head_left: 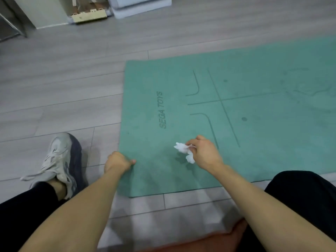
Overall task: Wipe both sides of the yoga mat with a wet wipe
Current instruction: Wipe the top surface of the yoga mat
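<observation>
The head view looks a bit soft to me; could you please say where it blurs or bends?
Head view: wide-angle bending curves the floor planks; the yoga mat blurs toward its far right end; the wet wipe casts a soft shadow; both hands, left and right, stay fairly sharp.

A grey plank floor [72, 84] carries a green yoga mat [254, 124] lying flat and a grey shoe [63, 160].

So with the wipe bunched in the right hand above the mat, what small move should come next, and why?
Probably lower the right hand so the wet wipe meets the yoga mat and stroke across. The wipe casts a shadow below it, suggesting it is lifted, while the left hand grips the mat's left edge.
</observation>
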Motion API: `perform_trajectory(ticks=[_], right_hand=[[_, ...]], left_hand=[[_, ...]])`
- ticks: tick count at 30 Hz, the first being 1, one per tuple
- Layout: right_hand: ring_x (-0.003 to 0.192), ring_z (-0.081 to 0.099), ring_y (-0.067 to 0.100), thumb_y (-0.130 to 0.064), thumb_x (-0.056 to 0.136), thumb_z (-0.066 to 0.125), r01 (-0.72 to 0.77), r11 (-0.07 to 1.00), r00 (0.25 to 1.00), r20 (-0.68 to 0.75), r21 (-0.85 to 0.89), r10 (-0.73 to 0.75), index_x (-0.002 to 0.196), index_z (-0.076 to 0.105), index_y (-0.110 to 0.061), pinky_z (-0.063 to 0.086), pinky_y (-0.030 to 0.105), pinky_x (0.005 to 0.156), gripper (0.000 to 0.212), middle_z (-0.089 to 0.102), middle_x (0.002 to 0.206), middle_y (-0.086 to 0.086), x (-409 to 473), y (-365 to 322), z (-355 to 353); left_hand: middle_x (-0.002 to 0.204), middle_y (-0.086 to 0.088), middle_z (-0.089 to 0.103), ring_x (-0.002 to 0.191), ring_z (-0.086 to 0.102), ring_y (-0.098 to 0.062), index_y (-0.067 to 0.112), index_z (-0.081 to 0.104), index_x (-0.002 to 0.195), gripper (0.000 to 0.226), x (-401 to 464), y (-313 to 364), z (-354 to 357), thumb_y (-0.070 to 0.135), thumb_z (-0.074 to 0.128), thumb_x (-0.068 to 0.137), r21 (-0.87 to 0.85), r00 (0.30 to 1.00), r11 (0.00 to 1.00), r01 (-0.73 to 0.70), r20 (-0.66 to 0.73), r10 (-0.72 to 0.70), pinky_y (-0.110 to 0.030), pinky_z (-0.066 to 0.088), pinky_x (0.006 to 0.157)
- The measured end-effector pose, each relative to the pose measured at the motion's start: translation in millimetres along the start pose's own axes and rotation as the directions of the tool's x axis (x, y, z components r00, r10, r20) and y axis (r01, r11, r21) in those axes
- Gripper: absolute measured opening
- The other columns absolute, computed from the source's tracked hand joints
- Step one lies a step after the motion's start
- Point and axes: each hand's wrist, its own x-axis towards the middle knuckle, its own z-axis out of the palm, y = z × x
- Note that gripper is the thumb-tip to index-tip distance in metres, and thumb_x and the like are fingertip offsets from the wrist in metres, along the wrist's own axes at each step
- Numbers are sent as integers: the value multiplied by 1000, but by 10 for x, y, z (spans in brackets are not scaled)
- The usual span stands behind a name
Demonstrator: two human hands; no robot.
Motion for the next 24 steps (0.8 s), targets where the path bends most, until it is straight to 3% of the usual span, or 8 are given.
perform_trajectory(ticks=[3, 6, 10, 17, 22, 24], right_hand=[[93, 65, 30, -15, 89, 71, -8, 1000, 1000, -5, 1, 8, 124, 73, -18, 52, 38, 79, 35, 59, 109, 3, -48, -70, 14], [93, 66, 29, -13, 91, 68, 8, 1000, 1000, 23, -2, -8, 123, 74, -21, 53, 37, 79, 33, 57, 107, 1, -86, -200, 107], [90, 65, 25, -15, 92, 70, 40, 999, 997, 72, -24, -38, 123, 75, -23, 52, 35, 79, 32, 56, 104, -2, -219, -401, 242], [94, 67, 29, -13, 86, 70, 99, 985, 989, 125, -138, -82, 124, 74, -25, 55, 38, 80, 40, 54, 104, -3, -264, -666, 265], [100, 66, 29, -15, 89, 71, 138, 972, 985, 128, -188, -115, 124, 73, -26, 54, 37, 82, 36, 60, 113, 3, -85, -905, 236], [99, 66, 28, -17, 92, 68, 131, 982, 989, 85, -138, -121, 120, 75, -26, 50, 33, 80, 30, 61, 110, 4, -9, -1026, 261]], left_hand=[[131, -24, 69, 123, 65, -41, 3, 68, 122, 55, 101, -44, -47, 51, 69, 96, -64, 999, 997, -34, -22, 32, -43, 56, 99], [120, -20, 71, 113, 66, -39, 12, 65, 102, 36, 59, -107, -167, 48, 64, 100, -61, 996, 995, -82, -47, 79, -40, 54, 91], [99, -12, 74, 89, 70, -32, 16, 62, 85, 36, 2, -150, -335, 51, 69, 94, -80, 996, 992, -92, -10, 92, -37, 59, 81], [80, -5, 70, 78, 70, -27, 12, 69, 83, 36, -192, -285, -417, 47, 73, 93, -81, 992, 991, -105, 66, 111, -33, 60, 73], [76, -3, 72, 62, 69, -18, 9, 73, 81, 38, -309, -612, -426, 47, 77, 84, 79, 979, 995, -61, 198, 44, -25, 53, 53], [81, -5, 73, 63, 68, -19, 9, 69, 77, 38, -366, -747, -455, 47, 75, 82, 196, 974, 978, -71, 223, 25, -24, 49, 53]])
